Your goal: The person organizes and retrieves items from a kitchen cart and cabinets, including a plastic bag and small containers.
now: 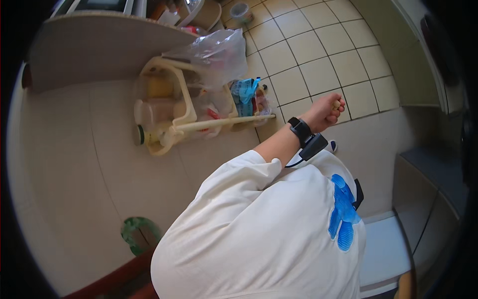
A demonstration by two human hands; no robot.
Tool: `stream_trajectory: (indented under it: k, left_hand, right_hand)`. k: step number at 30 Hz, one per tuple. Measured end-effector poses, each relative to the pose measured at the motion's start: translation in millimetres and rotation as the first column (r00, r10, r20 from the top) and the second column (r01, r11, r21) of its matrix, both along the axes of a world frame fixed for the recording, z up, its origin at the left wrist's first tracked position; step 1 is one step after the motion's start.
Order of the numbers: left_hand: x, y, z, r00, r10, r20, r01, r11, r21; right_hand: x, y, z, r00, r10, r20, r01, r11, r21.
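Note:
My left hand is curled into a fist, reached out over the tiled floor. A small pale bit shows at its fingers; whether it is a held thing or part of the hand I cannot make out. A black wristband with a black box and a cable sits on my left wrist. Nearest to this hand, on its left, stands a cream plastic rack with jars, a blue packet and a clear plastic bag on it. My right hand is out of view.
Beige tiles cover the floor, with a clear round tub at the far end. A cabinet with a dark top stands at right. A pale wall runs along the left, with a green ring-shaped thing low on it.

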State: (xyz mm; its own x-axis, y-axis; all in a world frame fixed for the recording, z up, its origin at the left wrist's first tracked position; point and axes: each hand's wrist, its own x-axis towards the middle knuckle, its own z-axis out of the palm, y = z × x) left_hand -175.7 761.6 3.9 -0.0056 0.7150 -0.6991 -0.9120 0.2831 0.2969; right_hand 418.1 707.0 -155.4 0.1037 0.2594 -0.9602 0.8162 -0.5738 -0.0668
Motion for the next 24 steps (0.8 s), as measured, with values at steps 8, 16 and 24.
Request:
stream_trajectory:
  k: [8,16,24]
  left_hand:
    - [-13,-42,-24,0.937,0.344,0.057,-0.339,0.937,-0.083]
    - [-65,-22,-41,0.847,0.504,0.172,-0.502,0.863,-0.054]
    - [-191,62,-71,0.876,0.427,0.223,-0.447,0.894,0.043]
  right_hand:
    - [-29,160,-26,0.988,0.114,-0.105,-0.109,0.993,0.053]
    - [-174,291,-37,0.923,0.243,-0.299,-0.175,0.955,0.239]
    - [-252,313,-11,0.972,0.222,-0.076,-0.2,0.953,0.226]
